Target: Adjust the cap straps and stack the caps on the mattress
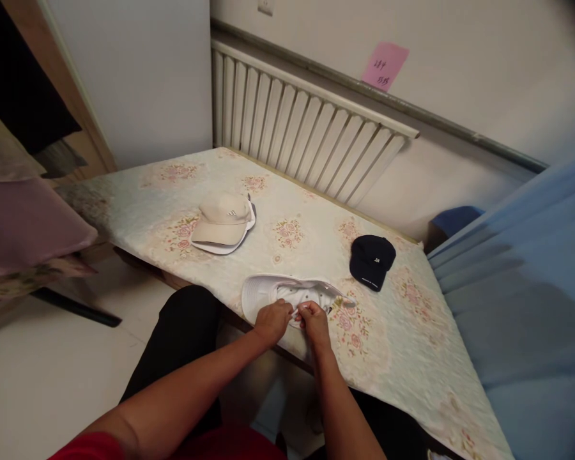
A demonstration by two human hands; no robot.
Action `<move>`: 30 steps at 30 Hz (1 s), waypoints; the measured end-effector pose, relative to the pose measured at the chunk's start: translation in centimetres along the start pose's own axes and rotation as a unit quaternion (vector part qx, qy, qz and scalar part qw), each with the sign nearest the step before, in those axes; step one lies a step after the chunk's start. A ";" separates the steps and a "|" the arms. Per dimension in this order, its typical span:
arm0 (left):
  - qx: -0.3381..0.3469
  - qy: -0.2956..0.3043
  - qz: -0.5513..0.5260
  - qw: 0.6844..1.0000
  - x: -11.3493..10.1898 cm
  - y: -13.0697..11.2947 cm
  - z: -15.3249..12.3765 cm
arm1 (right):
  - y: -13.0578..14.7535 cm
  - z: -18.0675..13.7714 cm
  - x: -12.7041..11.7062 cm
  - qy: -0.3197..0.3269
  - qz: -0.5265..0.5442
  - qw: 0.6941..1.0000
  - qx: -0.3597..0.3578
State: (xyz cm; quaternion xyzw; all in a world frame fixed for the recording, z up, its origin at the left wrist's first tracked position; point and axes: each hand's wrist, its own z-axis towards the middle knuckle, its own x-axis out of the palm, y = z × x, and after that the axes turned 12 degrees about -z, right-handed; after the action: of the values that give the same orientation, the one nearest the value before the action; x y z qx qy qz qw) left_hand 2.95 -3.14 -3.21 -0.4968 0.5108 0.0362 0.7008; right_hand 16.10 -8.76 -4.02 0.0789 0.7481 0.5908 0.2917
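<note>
Starting at the left, a beige cap (223, 217) sits at about ten o'clock from the hands, stacked on a white brim (220, 248) that shows beneath it, well apart from the work. At the near edge of the table (412, 358) lies the white cap (268, 291), turned upside down, its peak pointing to nine o'clock and its open back toward the person. The left hand (272, 319) is closed on the cap's rear band, fingertips pinched. Touching it at three o'clock, the right hand (314, 321) pinches the same band from the other side; what sits between the fingertips is too small to make out. At two o'clock from the hands a navy cap (371, 259) rests alone on the flowered cloth, and blue fabric (522, 287) hangs farther right.

The main risk, as I judge it, is the cap's place: it lies right on the table's edge above the lap, so a pull toward six o'clock could drag it off. Uneven tugging between the two pinches could also twist the band or let it slip from one hand.
</note>
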 end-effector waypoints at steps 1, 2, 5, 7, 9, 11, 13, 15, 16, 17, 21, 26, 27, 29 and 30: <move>0.000 0.005 0.006 1.000 0.0 -0.1 0.1 | 0.0 0.0 0.0 0.002 0.002 1.000 -0.001; -0.001 0.010 0.012 1.000 0.0 -0.1 0.3 | 0.0 0.0 0.0 0.004 0.003 1.000 -0.001; -0.002 0.019 0.029 0.999 0.1 -0.2 0.6 | -0.1 -0.1 0.0 0.005 0.008 1.000 -0.002; -0.005 0.023 0.039 0.999 0.1 -0.3 0.7 | -0.1 0.0 0.0 0.003 0.013 1.000 -0.002; -0.007 0.027 0.046 0.999 0.1 -0.3 0.8 | -0.2 0.0 0.0 0.000 0.019 1.000 -0.001; -0.008 0.030 0.050 0.998 0.1 -0.4 0.8 | -0.4 0.1 0.0 -0.002 0.026 1.000 0.001; -0.006 0.033 0.052 0.998 0.0 -0.4 0.7 | -0.5 0.2 0.0 -0.004 0.034 0.999 0.002; -0.004 0.032 0.051 0.998 -0.1 -0.4 0.7 | -0.6 0.2 0.0 -0.009 0.044 0.999 0.004; -0.004 0.032 0.050 0.998 -0.1 -0.4 0.7 | -0.6 0.2 0.1 -0.012 0.050 0.999 0.006; -0.003 0.030 0.050 0.998 -0.1 -0.4 0.7 | -0.7 0.2 0.1 -0.015 0.055 0.998 0.008; -0.002 0.026 0.050 0.998 0.1 -0.3 0.6 | -0.8 0.2 0.1 -0.027 0.069 0.997 0.009; 0.003 0.023 0.051 0.998 0.2 -0.1 0.6 | -0.8 0.2 0.1 -0.025 0.066 0.997 0.006; 0.004 0.023 0.050 0.998 0.2 -0.1 0.6 | -0.8 0.2 0.0 -0.024 0.064 0.998 0.006; 0.004 0.024 0.049 0.999 0.3 -0.1 0.7 | -0.7 0.2 0.0 -0.020 0.060 0.998 0.005; 0.005 0.024 0.048 0.999 0.3 0.0 0.7 | -0.7 0.2 0.0 -0.019 0.059 0.998 0.004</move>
State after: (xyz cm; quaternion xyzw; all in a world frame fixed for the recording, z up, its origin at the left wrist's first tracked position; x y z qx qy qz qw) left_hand 3.56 -2.81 -3.40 -0.4689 0.5506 0.0555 0.6884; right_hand 16.37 -8.82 -4.70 0.1350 0.7389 0.6022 0.2704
